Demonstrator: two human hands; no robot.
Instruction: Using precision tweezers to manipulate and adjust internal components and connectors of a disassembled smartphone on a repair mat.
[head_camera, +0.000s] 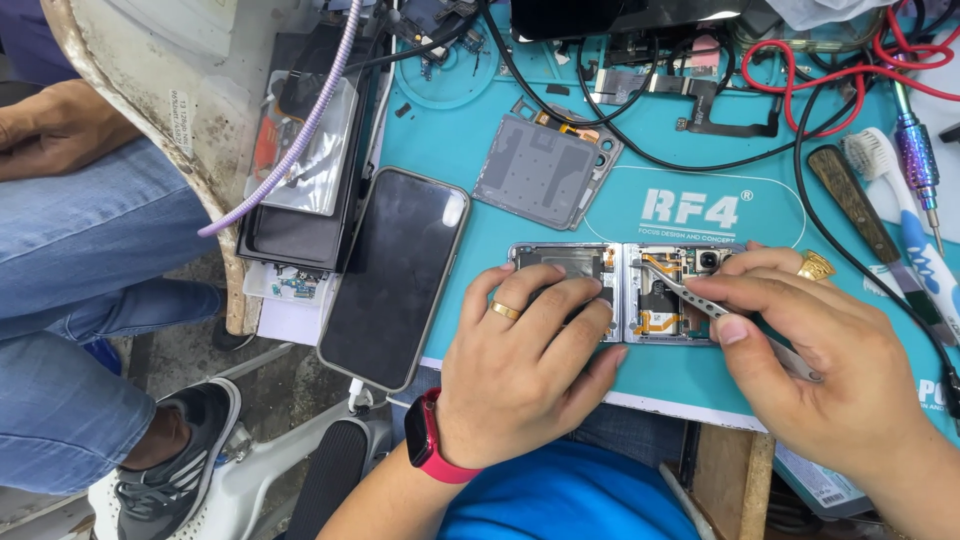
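Nearest, the left hand (530, 350), with a red wristband and a gold ring, lies palm down with fingers loosely spread, pressing on the left half of an opened folding phone (625, 290). Just beside it, the right hand (815, 345) pinches thin metal tweezers (720, 310) between thumb and forefinger, their tip resting among the exposed parts in the phone's right half. That phone lies flat on the teal mat (700, 385) covering the worktop. Left of the hands lies a black phone (395, 275), screen up. Farther off sit a grey back cover (545, 170), a wooden-handled knife (865, 215), a toothbrush (900, 205) and tangled cables (800, 75).
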